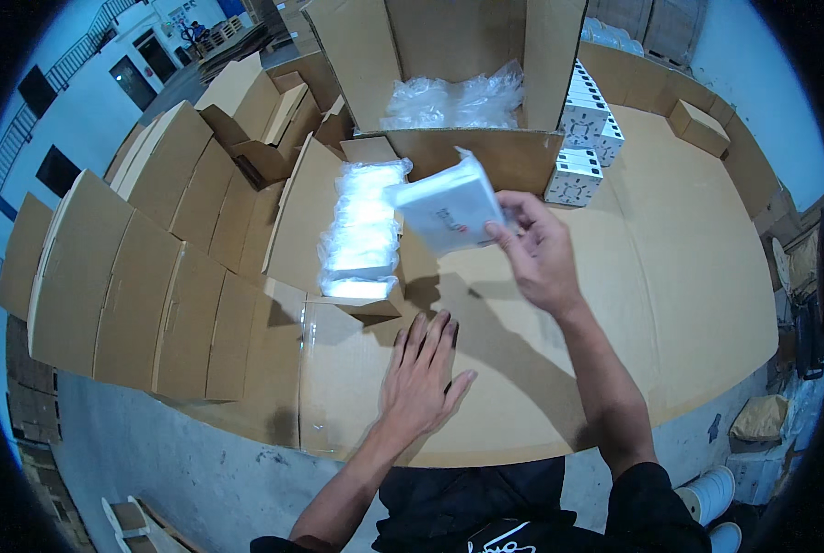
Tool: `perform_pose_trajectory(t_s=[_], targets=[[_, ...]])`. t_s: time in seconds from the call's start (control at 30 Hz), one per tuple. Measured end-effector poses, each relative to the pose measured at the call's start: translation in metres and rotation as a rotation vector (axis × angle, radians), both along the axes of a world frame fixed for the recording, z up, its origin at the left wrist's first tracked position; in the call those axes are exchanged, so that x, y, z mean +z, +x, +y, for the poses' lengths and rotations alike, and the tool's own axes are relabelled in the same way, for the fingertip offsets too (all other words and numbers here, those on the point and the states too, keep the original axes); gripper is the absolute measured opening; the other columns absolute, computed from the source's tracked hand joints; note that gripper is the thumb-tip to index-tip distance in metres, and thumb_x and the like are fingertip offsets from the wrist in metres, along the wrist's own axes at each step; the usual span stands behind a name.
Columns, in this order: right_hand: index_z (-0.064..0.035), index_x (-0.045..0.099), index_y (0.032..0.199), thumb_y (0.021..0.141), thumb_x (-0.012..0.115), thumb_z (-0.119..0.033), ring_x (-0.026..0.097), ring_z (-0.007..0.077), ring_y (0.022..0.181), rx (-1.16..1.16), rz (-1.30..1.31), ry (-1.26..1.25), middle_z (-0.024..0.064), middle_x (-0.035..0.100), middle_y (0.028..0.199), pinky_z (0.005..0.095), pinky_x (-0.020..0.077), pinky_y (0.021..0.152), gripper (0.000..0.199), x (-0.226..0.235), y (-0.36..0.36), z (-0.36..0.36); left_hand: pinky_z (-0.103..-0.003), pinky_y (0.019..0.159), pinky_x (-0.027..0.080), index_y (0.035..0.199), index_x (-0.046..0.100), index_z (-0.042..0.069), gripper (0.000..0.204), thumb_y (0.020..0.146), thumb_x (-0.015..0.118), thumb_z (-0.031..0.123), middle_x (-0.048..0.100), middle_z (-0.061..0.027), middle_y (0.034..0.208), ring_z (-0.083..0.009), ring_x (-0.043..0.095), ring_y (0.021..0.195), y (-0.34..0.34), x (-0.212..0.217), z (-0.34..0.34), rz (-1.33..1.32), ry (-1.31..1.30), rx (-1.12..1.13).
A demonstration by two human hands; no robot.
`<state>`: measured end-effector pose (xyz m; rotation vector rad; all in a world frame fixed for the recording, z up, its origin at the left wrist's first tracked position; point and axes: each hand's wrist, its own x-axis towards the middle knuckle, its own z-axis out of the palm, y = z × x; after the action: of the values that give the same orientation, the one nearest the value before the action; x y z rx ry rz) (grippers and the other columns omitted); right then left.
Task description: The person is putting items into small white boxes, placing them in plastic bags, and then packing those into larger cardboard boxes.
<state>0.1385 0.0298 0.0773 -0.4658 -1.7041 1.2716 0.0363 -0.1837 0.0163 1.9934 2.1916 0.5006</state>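
My right hand pinches the right edge of a flat white packet in a clear plastic sleeve, with small print on its front. The packet is raised over the table, tilted, in front of a big open carton. My left hand lies palm down on the cardboard table top, fingers spread, holding nothing. Just beyond its fingertips stands a long, narrow open cardboard box. Inside it sits a row of white items in clear plastic wrap.
Behind stands a large open carton with clear plastic bags in it. Several patterned white boxes are stacked at its right. Closed brown cartons fill the left side. A small brown box lies far right, near the raised cardboard rim.
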Motion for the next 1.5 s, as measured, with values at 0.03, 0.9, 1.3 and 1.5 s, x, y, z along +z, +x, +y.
perform_pose_trajectory(t_s=[0.03,0.9,1.3,1.5], targets=[[0.0058,0.063,0.121,0.096,0.068,-0.002,0.068,0.0133,0.093,0.003,0.0,-0.001,0.0127,0.072,0.106,0.0269,0.0583,0.076,0.027,-0.001,-0.01,-0.01,-0.057,0.121,0.024,0.153,0.036,0.0,0.076,0.098,0.059,0.047,0.036,-0.0189,0.161,-0.0426,0.034,0.146,0.002,0.0,-0.007,0.0,-0.001,0.003],[-0.0216,0.049,0.152,0.091,0.067,0.001,0.066,0.027,0.097,0.219,-0.444,0.72,0.0131,0.067,0.108,0.0387,0.0582,0.085,0.068,0.012,-0.059,-0.043,-0.06,0.121,0.02,0.157,0.034,0.003,0.08,0.098,0.056,0.051,0.032,-0.0175,0.164,-0.0476,0.034,0.144,0.004,0.005,-0.026,-0.015,-0.103,0.087],[-0.0142,0.045,0.154,0.094,0.058,-0.005,0.053,0.0336,0.127,0.323,-0.61,0.865,0.0157,0.057,0.137,0.045,0.0476,0.108,0.062,0.016,-0.101,-0.058,-0.06,0.122,0.019,0.158,0.034,0.003,0.081,0.098,0.055,0.053,0.035,-0.0192,0.161,-0.0434,0.026,0.149,0.003,0.004,-0.028,-0.015,-0.175,0.096],[-0.0102,0.035,0.158,0.097,0.057,-0.05,0.035,0.0362,0.148,0.442,-0.356,0.814,0.0143,0.036,0.162,0.053,0.0261,0.125,0.077,-0.013,-0.092,-0.041,-0.061,0.123,0.018,0.158,0.033,0.003,0.081,0.098,0.055,0.053,0.027,-0.0194,0.165,-0.0425,0.021,0.153,0.004,0.002,-0.027,-0.009,-0.108,0.085]])
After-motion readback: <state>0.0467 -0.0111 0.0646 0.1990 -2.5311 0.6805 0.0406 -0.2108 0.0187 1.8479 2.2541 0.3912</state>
